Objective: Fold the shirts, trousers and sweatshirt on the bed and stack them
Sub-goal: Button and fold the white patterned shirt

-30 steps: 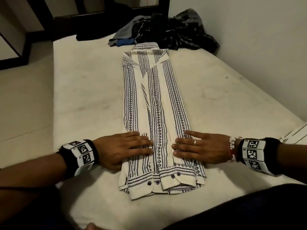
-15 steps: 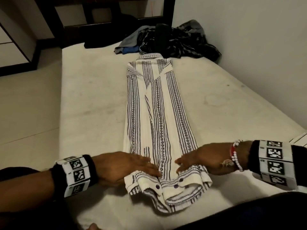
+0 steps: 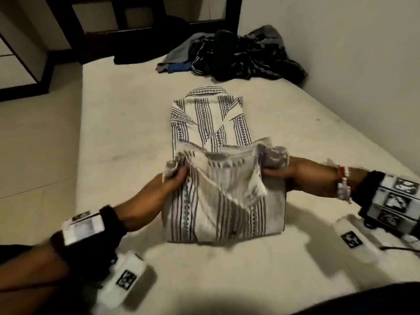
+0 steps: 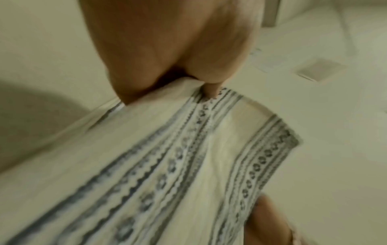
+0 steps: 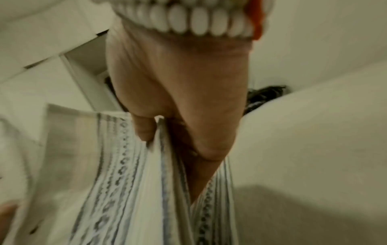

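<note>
The left hand (image 4: 167,54) is reaching in from the top of the left wrist view, its thumb and fingers pinching the edge of the striped shirt (image 4: 167,174); the pale cloth, banded with dark patterned stripes, is spreading toward the lower left, blurred; the bed (image 4: 324,165) is lying pale beneath it; another hand's skin is showing at the lower right.

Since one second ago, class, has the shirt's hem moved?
Yes. Both hands grip the hem and have carried it up the bed, toward the collar, which stays put.
</note>
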